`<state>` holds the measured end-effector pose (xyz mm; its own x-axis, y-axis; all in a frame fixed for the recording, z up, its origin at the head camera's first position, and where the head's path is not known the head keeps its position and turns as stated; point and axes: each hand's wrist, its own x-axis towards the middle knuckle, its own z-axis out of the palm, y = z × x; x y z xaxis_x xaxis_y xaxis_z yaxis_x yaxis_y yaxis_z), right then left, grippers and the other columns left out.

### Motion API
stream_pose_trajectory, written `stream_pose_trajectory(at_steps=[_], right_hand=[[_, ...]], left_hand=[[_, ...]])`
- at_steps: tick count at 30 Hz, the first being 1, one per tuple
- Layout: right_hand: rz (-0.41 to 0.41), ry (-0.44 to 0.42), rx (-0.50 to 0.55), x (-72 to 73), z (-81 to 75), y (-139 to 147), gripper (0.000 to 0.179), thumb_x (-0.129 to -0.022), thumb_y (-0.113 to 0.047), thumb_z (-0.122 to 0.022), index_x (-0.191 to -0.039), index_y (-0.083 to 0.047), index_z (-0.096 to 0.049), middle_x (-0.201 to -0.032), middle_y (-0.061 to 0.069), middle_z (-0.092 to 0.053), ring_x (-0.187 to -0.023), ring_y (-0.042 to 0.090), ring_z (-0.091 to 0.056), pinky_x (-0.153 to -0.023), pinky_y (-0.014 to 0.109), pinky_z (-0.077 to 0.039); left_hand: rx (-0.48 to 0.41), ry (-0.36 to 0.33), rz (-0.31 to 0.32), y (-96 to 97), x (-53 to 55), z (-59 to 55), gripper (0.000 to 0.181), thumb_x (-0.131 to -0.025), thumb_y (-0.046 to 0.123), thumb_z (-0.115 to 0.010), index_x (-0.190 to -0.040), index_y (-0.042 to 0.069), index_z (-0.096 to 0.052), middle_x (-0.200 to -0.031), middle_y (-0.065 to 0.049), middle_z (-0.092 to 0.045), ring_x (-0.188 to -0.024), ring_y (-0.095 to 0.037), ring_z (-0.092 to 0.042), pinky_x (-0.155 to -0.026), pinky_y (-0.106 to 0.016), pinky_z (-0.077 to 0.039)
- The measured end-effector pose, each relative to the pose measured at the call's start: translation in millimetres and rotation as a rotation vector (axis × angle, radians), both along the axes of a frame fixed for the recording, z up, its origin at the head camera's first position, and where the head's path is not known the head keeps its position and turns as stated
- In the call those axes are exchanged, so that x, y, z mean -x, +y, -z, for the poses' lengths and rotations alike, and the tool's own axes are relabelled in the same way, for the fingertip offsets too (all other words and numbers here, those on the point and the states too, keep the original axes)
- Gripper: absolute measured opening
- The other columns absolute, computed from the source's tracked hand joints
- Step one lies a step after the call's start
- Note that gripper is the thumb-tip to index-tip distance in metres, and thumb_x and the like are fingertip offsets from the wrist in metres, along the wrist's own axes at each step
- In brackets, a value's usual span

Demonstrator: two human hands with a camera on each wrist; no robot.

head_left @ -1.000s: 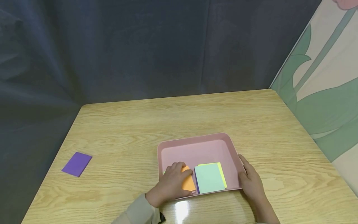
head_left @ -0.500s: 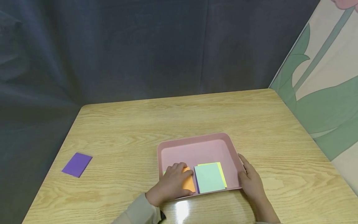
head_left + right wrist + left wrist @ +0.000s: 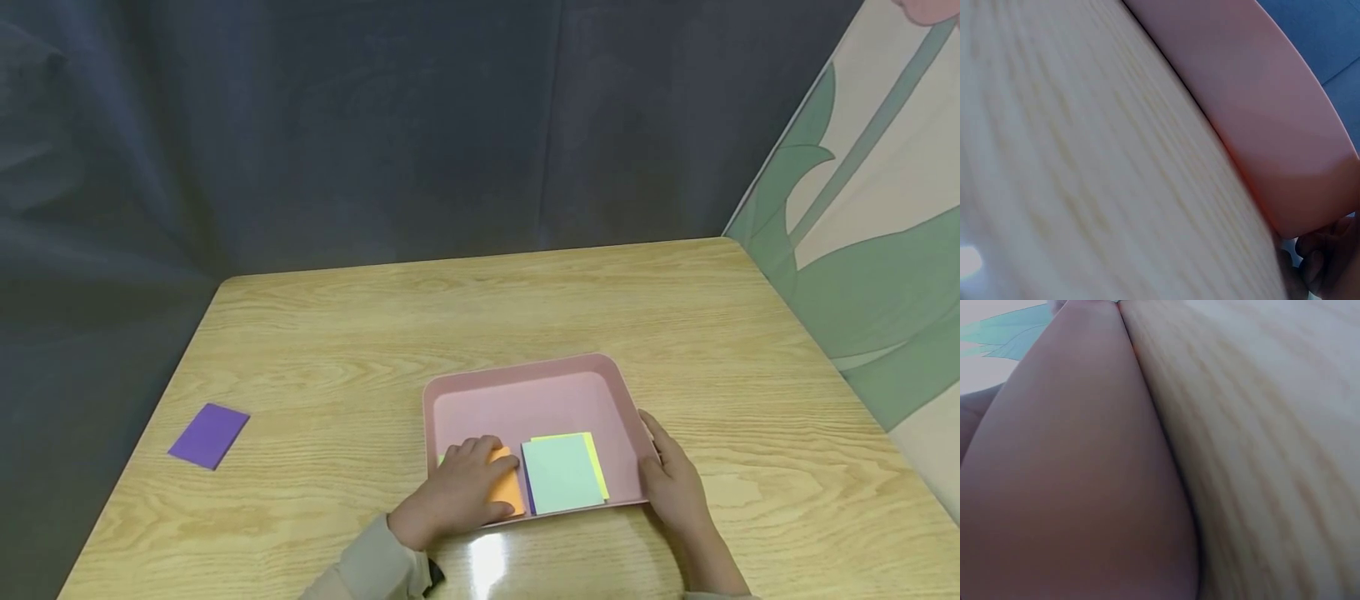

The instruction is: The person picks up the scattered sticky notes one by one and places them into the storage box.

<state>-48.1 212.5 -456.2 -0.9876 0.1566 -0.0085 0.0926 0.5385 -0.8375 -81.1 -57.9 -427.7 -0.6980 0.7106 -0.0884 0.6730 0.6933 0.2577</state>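
Observation:
In the head view a pink tray (image 3: 510,408) lies on the wooden table. My left hand (image 3: 461,487) reaches over its near left part and holds an orange square of paper (image 3: 507,483) between bent fingers and thumb. A bit of light green paper (image 3: 441,459) peeks out beside the fingers; the rest is covered. To the right lies a pale green square (image 3: 562,473), with yellow paper (image 3: 596,467) and a dark purple edge (image 3: 529,487) showing from underneath. My right hand (image 3: 675,487) grips the tray's right side, thumb near the front corner; its curled fingers (image 3: 1314,265) show in the right wrist view.
A purple square (image 3: 208,436) lies apart on the table (image 3: 337,358) at the left. Dark cloth (image 3: 405,133) hangs behind and left of the table. A leaf-patterned curtain (image 3: 892,275) borders the right side. Only skin and table fill the left wrist view.
My left thumb has shifted slightly from the tray's near rim toward the orange paper. The right hand keeps its place on the tray, and the tray stays put.

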Motion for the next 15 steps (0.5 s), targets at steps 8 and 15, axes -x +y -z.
stream_pose_trajectory(at_steps=[8, 15], right_hand=[[0.003, -0.015, -0.004, 0.8, -1.1, 0.1, 0.052, -0.086, 0.001, -0.028, -0.136, -0.012, -0.026, -0.123, 0.025, -0.039, -0.093, 0.033, -0.051, -0.074, 0.044, -0.04], [-0.007, -0.024, -0.001, 0.9, 0.7, 1.0, 0.052, -0.086, 0.001, -0.027, -0.136, -0.013, -0.025, -0.124, 0.026, -0.038, -0.093, 0.034, -0.052, -0.072, 0.044, -0.042]], left_hand=[[-0.009, -0.008, 0.019, -1.5, 1.6, -1.3, 0.046, -0.077, 0.039, -0.058, -0.117, 0.019, -0.05, -0.118, -0.006, -0.04, -0.105, -0.021, -0.039, -0.081, -0.036, -0.032], [-0.029, 0.029, 0.038, -2.6, 2.7, -1.5, 0.043, -0.077, 0.037, -0.058, -0.114, 0.017, -0.051, -0.114, -0.005, -0.043, -0.1, -0.02, -0.042, -0.076, -0.033, -0.034]])
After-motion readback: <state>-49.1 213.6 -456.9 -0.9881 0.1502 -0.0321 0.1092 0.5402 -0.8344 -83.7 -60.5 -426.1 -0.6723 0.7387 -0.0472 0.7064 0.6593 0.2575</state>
